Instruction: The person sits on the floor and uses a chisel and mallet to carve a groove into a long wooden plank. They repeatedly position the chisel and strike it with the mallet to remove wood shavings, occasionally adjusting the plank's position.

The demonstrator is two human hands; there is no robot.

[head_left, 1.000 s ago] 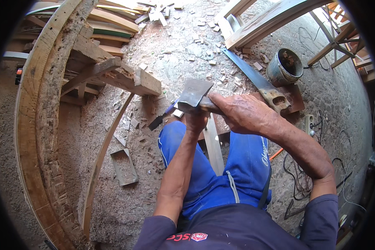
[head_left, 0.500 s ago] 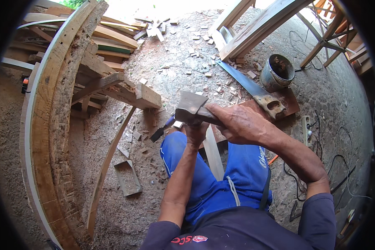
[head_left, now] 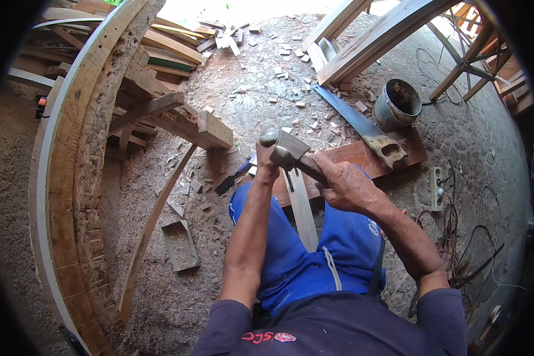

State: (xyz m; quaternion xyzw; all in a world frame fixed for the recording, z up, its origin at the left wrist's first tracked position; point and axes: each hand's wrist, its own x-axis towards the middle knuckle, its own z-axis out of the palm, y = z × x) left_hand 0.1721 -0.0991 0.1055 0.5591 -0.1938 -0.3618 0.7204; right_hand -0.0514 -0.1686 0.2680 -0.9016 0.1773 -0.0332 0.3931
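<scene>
My right hand (head_left: 349,185) is wrapped round the wooden handle of a hatchet (head_left: 292,148), whose dark metal head is raised beside my left hand. My left hand (head_left: 267,159) is closed round an upright tool handle (head_left: 270,137) with a rounded, shiny end; its lower part is hidden. Between my thighs lies a pale wooden bar (head_left: 302,213) with a dark narrow slot near its far end. Its far part rests over a reddish-brown board (head_left: 347,155).
A handsaw (head_left: 353,121) lies across the board beside a bucket (head_left: 397,105). Left are a large curved timber (head_left: 71,166), a thin curved strip (head_left: 157,222) and a shallow tray (head_left: 181,246). Wood offcuts litter the floor. Right, a power strip (head_left: 436,188) and cables lie.
The hatchet has turned in my right hand and its head sits slightly further right. More of the wooden bar and its slot now shows. My left hand has shifted slightly left.
</scene>
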